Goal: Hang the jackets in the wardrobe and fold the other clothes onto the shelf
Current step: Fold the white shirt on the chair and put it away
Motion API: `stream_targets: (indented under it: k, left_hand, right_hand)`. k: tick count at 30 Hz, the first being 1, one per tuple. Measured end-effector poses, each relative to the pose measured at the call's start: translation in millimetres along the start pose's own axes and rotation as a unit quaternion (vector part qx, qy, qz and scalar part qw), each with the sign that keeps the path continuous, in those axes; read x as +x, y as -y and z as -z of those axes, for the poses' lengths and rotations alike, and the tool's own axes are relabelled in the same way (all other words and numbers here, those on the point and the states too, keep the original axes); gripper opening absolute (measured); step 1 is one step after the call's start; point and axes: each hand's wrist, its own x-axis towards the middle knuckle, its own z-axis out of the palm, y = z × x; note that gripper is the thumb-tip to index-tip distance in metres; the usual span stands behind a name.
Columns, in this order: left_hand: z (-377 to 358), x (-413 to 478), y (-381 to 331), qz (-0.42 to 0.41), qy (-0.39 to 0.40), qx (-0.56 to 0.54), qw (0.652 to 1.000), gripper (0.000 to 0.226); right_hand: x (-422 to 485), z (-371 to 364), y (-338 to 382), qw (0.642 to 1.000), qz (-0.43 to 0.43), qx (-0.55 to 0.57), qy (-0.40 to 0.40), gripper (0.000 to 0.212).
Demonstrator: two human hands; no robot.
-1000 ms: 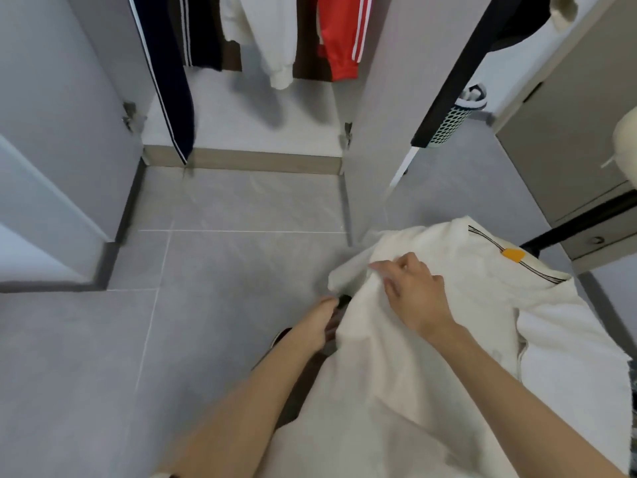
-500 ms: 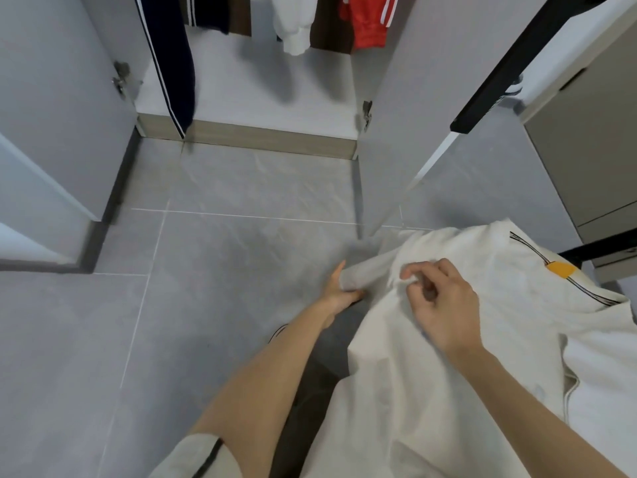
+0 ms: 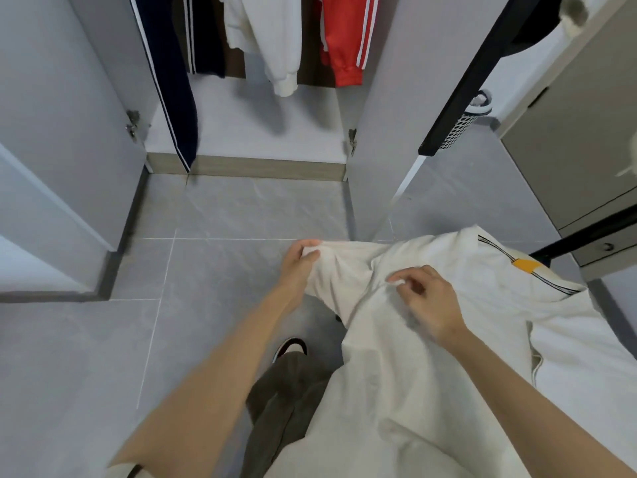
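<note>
A cream garment (image 3: 406, 367) with thin dark lines and an orange patch lies spread out low at the right of the head view. My left hand (image 3: 298, 262) grips its bunched left corner and holds it out over the floor. My right hand (image 3: 425, 300) pinches a fold of the cloth near its middle with curled fingers. The wardrobe (image 3: 248, 132) stands with both doors swung wide straight ahead. In it hang a navy jacket (image 3: 169, 74) with white stripes, a white jacket (image 3: 272, 39) and a red jacket (image 3: 344, 39) with white stripes.
Grey wardrobe doors (image 3: 65, 108) flank the opening left and right. A grey tiled floor (image 3: 224, 215) lies in front. A black bar (image 3: 472, 74) crosses at the upper right above a mesh basket (image 3: 462, 127). A cabinet with a drawer (image 3: 582, 153) stands at the right. My shoe (image 3: 291, 346) shows below.
My left hand has moved up and left, taking hold of the garment's corner and pulling it outward. My right hand has shifted right along the cloth. The view has tilted up a little.
</note>
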Motion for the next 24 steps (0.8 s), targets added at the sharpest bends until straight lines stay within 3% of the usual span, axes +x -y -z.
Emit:
stream_targets:
  k: [4, 9, 11, 13, 15, 17, 19, 21, 24]
  left_hand:
    - [3.1, -34.2, -58.8, -0.145, 0.065, 0.136, 0.978, 0.030]
    - [-48.0, -96.4, -99.7, -0.297, 0.198, 0.220, 0.908, 0.031]
    - [-76.9, -122.4, -96.3, -0.302, 0.285, 0.243, 0.877, 0.034]
    - [-98.9, -150.2, -83.7, -0.242, 0.402, 0.248, 0.848, 0.042]
    - [-109.8, -169.0, -68.7, -0.179, 0.469, 0.261, 0.825, 0.043]
    - [-111.6, -175.5, -59.9, -0.167, 0.461, 0.271, 0.829, 0.036]
    - [-105.8, -173.5, -58.5, -0.153, 0.415, 0.262, 0.858, 0.030]
    - [-96.5, -165.8, -59.1, -0.148, 0.348, 0.284, 0.881, 0.031]
    - [-81.6, -148.8, -52.7, -0.158, 0.263, 0.355, 0.883, 0.033]
  right_hand:
    - [-25.8, 33.9, 3.7, 0.966, -0.105, 0.233, 0.031, 0.025]
    - [-58.2, 83.8, -13.9, 0.957, -0.130, 0.221, -0.134, 0.029]
    - [-70.7, 103.7, -21.5, 0.945, -0.151, 0.232, -0.176, 0.028]
    - [-83.8, 122.3, -30.3, 0.935, -0.175, 0.230, -0.206, 0.027]
    - [-94.6, 138.8, -38.8, 0.927, -0.202, 0.228, -0.220, 0.022]
    - [-102.8, 150.2, -48.1, 0.925, -0.226, 0.219, -0.214, 0.020]
    - [-107.2, 153.2, -53.8, 0.935, -0.232, 0.191, -0.190, 0.020]
    - [-107.3, 147.6, -52.8, 0.952, -0.215, 0.156, -0.152, 0.020]
    - [-99.8, 124.9, -42.4, 0.980, -0.166, 0.087, -0.065, 0.023]
